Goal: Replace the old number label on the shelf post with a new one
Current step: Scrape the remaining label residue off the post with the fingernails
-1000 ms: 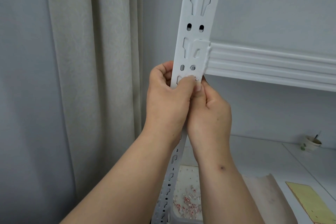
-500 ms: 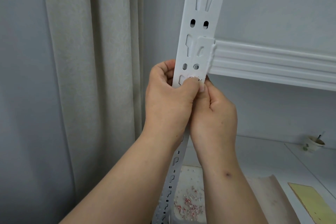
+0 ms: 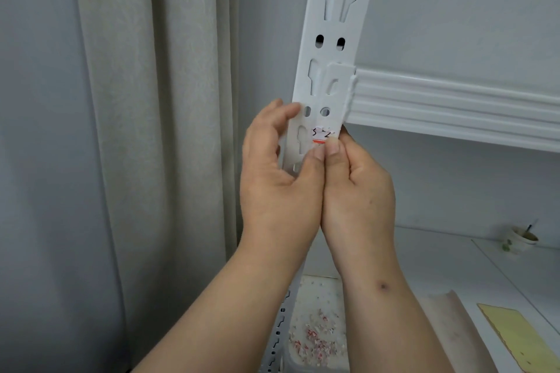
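**Soft, even light, slight wide-angle bend**

Diffuse daylight fills the scene, bright but without glare. Shadows are faint, darkest in the curtain (image 3: 157, 130) folds. The shelf post (image 3: 336, 39) leans and bows from lens distortion. Focus is slightly soft throughout, with mild smearing at the edges.

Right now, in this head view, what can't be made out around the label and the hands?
- Number label: lower part hidden by both thumbs; torn top, digits unreadable.
- Right hand: fingertips behind the shelf post, hidden.
- Left hand: fingertips blurred.
- Paper cup: contents too small.
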The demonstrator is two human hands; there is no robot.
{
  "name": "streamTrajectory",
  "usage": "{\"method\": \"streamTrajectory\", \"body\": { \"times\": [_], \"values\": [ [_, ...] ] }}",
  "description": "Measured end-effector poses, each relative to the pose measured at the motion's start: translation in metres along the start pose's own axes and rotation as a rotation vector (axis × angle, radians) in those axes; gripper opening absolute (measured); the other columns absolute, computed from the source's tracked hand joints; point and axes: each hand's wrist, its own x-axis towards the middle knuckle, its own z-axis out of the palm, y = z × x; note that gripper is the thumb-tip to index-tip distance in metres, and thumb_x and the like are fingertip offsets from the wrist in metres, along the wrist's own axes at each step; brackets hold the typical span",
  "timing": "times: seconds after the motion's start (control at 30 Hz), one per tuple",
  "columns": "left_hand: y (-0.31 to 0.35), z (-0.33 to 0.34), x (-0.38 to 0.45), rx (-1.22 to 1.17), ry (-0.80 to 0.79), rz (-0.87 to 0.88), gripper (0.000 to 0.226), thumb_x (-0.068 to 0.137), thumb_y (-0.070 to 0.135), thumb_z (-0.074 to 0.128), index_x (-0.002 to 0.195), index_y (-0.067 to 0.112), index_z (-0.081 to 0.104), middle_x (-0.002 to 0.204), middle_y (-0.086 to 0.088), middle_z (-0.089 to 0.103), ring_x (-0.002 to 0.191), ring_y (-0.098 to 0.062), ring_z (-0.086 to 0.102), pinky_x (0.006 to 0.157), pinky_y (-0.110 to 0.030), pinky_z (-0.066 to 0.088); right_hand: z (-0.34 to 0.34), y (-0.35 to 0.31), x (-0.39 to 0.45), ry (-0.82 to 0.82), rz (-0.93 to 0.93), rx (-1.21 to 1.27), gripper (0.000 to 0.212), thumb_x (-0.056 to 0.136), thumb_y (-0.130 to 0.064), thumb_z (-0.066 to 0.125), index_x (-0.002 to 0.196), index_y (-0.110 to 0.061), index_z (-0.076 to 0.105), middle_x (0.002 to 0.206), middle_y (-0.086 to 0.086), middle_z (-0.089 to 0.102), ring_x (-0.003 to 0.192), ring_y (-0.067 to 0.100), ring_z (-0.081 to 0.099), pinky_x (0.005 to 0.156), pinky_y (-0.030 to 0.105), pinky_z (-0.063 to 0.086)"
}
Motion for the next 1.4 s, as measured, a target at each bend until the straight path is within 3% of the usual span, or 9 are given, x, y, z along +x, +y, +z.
{"method": "streamTrajectory", "body": {
  "times": [0.13,0.27,0.33,0.43,0.7,0.97,1.13,1.27,1.4],
  "values": [
    [-0.012,-0.004,0.01,0.345,0.062,0.343,0.025,0.084,-0.003,0.073,0.105,0.012,0.072,0.134,-0.011,0.053,0.126,-0.016,0.053,0.094,0.0,0.037,0.005,0.006,-0.004,0.124,-0.076,-0.008,0.026,0.098,-0.028,0.048,0.12,-0.035,0.062,0.085,-0.027,0.066,0.081,-0.012,0.062,0.068,0.003,0.044],
    [-0.03,-0.009,0.016,0.359,0.027,0.533,0.017,0.087,0.002,0.071,0.103,0.01,0.071,0.129,-0.014,0.055,0.117,-0.032,0.061,0.096,-0.038,0.054,0.016,0.018,-0.013,0.387,-0.365,-0.098,0.018,0.094,-0.02,0.057,0.111,-0.025,0.054,0.104,-0.014,0.057,0.093,0.012,0.065,0.079,0.034,0.053],
    [-0.033,-0.009,0.018,0.345,0.003,0.588,0.018,0.089,0.005,0.068,0.104,0.016,0.066,0.129,-0.009,0.051,0.116,-0.033,0.06,0.094,-0.048,0.054,0.017,0.027,-0.011,0.421,-0.494,-0.141,0.013,0.094,-0.014,0.057,0.107,-0.017,0.059,0.105,-0.001,0.061,0.095,0.018,0.062,0.078,0.043,0.052],
    [-0.036,-0.007,0.018,0.315,-0.005,0.598,0.017,0.091,0.006,0.066,0.104,0.016,0.064,0.129,-0.01,0.051,0.116,-0.034,0.061,0.093,-0.05,0.053,0.016,0.033,-0.004,0.433,-0.575,-0.17,0.021,0.096,-0.016,0.051,0.101,-0.005,0.069,0.101,0.01,0.066,0.094,0.019,0.06,0.078,0.046,0.051],
    [-0.037,-0.009,0.02,0.343,0.0,0.624,0.018,0.091,0.005,0.067,0.104,0.018,0.064,0.129,-0.002,0.048,0.107,-0.033,0.063,0.085,-0.052,0.055,0.016,0.031,0.007,0.505,-0.706,-0.176,0.017,0.094,-0.008,0.058,0.095,-0.002,0.073,0.094,0.012,0.064,0.082,0.026,0.065,0.07,0.047,0.053],
    [-0.034,-0.009,0.021,0.421,0.048,0.64,0.009,0.088,0.004,0.072,0.093,0.011,0.074,0.112,-0.012,0.055,0.092,-0.034,0.057,0.076,-0.05,0.05,0.02,0.033,0.006,0.507,-0.628,-0.193,0.012,0.093,-0.008,0.056,0.093,-0.003,0.068,0.088,0.007,0.064,0.083,0.018,0.057,0.072,0.043,0.05],
    [-0.025,-0.009,0.02,0.424,0.041,0.559,0.006,0.083,0.001,0.072,0.084,0.008,0.073,0.098,0.004,0.047,0.085,-0.028,0.055,0.07,-0.049,0.051,0.02,0.034,0.006,0.488,-0.572,-0.172,0.006,0.091,-0.005,0.059,0.092,-0.001,0.064,0.087,0.008,0.062,0.082,0.017,0.054,0.073,0.032,0.048],
    [-0.02,-0.011,0.014,0.414,0.034,0.469,0.012,0.084,0.009,0.071,0.094,0.013,0.067,0.097,0.007,0.053,0.09,-0.018,0.055,0.077,-0.047,0.051,0.021,0.035,0.007,0.467,-0.546,-0.166,0.008,0.091,-0.008,0.059,0.091,-0.002,0.063,0.088,0.012,0.061,0.082,0.015,0.052,0.072,0.031,0.047],
    [-0.015,-0.009,0.021,0.45,0.014,0.485,0.014,0.085,0.011,0.07,0.098,0.014,0.068,0.096,0.005,0.057,0.091,-0.024,0.058,0.078,-0.05,0.05,0.021,0.035,0.008,0.466,-0.558,-0.148,0.008,0.092,-0.007,0.058,0.091,0.0,0.063,0.088,0.012,0.06,0.083,0.017,0.053,0.073,0.029,0.047]
  ]
}}
